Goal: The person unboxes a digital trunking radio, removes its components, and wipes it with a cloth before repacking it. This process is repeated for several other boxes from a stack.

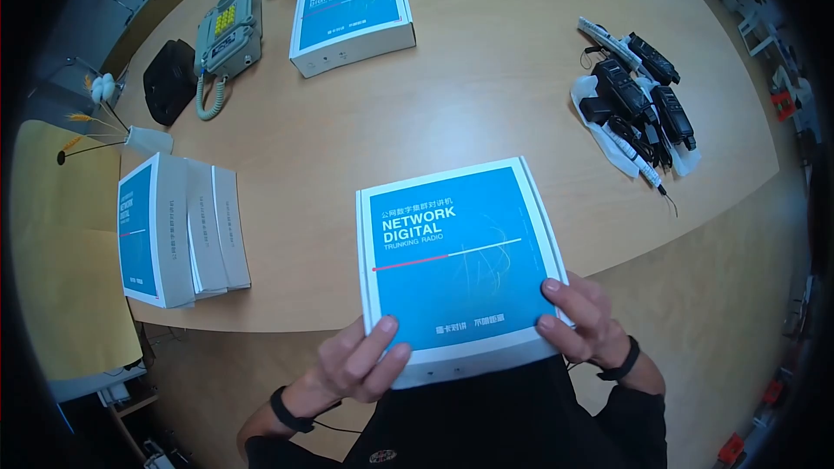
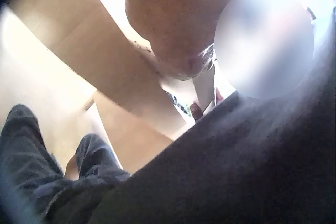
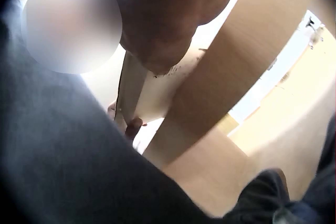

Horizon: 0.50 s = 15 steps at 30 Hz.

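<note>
A flat white radio box (image 1: 447, 274) with a blue printed top is held at the table's near edge, in front of the person's body. My left hand (image 1: 360, 363) grips its near left corner, fingers lying over the blue face. At the near right corner my right hand (image 1: 584, 321) grips the side, with fingertips on the top. The box's lid is closed, and its printing reads upright from here. In the right wrist view part of the box's pale side (image 3: 134, 85) shows below the hand (image 3: 168, 19); the left wrist view is mostly hand (image 2: 173, 24) and dark clothing.
Several similar boxes (image 1: 198, 226) stand in a row at the left. Another blue-topped box (image 1: 352, 17) lies farther back, near a desk phone (image 1: 230, 30), a black pouch (image 1: 168, 82) and a white vase (image 1: 149, 140). Black handheld radios (image 1: 621, 87) are piled at the right on the wooden table (image 1: 486, 87).
</note>
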Each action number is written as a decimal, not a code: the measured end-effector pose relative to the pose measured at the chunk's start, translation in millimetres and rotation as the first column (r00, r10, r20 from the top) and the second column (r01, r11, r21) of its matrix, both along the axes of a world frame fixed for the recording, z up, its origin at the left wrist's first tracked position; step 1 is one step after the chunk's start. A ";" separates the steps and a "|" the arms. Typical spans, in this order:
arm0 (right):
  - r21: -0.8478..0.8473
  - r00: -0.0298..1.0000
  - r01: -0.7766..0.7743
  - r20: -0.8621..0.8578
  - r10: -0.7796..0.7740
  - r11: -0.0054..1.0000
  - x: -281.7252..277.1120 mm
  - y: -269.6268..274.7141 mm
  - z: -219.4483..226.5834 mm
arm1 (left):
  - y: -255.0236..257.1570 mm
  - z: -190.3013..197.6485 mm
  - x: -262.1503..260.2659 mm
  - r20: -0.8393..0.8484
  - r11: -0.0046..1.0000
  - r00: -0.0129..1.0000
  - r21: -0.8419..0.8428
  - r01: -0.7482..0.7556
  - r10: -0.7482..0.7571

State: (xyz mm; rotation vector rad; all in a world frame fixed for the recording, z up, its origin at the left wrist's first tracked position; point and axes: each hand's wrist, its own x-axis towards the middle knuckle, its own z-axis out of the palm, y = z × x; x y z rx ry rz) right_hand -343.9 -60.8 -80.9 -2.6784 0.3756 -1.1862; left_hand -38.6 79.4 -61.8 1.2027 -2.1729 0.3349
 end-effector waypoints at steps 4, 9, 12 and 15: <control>0.132 0.995 0.010 -0.096 0.002 0.991 21.4 -38.9 83.8 | -42.7 82.0 14.7 -0.103 0.979 0.993 0.201 -0.039 0.061; 0.536 0.996 0.013 -0.085 0.039 0.844 61.0 -87.8 120.1 | -102.2 111.7 50.4 -0.407 0.819 0.876 0.573 0.023 0.260; 0.385 0.975 0.075 -0.222 0.014 0.920 66.8 -96.2 116.7 | -111.1 105.6 58.5 -0.343 0.890 0.925 0.455 0.009 0.166; 0.392 0.969 0.083 -0.247 0.018 0.916 67.9 -98.0 117.3 | -115.3 107.4 61.7 -0.229 0.924 0.968 0.382 -0.010 0.105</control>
